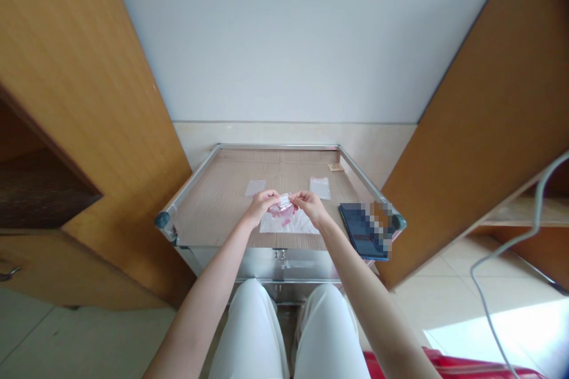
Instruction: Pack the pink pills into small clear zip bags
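A small clear plastic bag (283,204) with pink-red bits in it is stretched between my two hands, just over the table. My left hand (263,204) pinches its left edge. The right edge is pinched by my right hand (310,204). Beneath them lies a white sheet (271,225) with a few pink bits (286,222) on it. What the bits are is too small to make out.
The cardboard-covered table (204,207) has a raised metal rim. Flat on it are a clear packet (255,188) on the left, a white packet (320,188) on the right, a small tan card (336,167) and a dark tablet (360,228). Wooden cabinets (133,189) flank both sides.
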The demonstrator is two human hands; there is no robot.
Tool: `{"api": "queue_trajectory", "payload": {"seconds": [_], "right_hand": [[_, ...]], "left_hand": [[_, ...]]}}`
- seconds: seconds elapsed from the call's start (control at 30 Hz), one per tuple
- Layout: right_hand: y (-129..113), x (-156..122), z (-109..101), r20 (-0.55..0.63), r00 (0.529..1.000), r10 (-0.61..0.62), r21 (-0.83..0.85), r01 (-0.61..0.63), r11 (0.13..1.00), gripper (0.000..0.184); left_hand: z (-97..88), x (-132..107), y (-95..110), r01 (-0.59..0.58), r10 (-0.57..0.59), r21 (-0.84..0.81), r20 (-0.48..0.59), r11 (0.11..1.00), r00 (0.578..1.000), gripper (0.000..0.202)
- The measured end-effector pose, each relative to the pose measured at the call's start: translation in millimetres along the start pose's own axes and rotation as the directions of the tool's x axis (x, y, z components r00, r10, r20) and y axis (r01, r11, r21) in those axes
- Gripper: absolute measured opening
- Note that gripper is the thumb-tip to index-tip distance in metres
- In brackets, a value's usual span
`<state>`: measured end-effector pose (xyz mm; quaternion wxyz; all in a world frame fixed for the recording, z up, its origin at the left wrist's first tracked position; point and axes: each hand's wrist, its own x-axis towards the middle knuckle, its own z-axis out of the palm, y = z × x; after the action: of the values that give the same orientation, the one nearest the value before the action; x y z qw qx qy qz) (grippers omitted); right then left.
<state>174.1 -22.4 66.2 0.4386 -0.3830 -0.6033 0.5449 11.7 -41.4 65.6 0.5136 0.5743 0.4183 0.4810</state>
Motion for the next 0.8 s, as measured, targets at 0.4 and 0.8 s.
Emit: {"api": "queue_trajectory", "payload": {"seconds": [0.4, 0.8], "right_hand": [[-3.8, -7.2, 2.8, 0.051, 0.996, -0.067, -0.033, 0.069, 0.997, 0.031], [-5.3, -7.8, 6.2, -0.043, 0.997, -0.068, 0.001, 0.068, 0.998, 0.024]], "left_hand": [[3.6, 2.6, -1.9, -0.064, 0.060, 0.102, 0.040, 0.993, 0.997, 0.023], [6.0, 2.7, 0.3, -0.134, 0.129, 0.158, 0.043, 0.978, 0.991, 0.025]]}}
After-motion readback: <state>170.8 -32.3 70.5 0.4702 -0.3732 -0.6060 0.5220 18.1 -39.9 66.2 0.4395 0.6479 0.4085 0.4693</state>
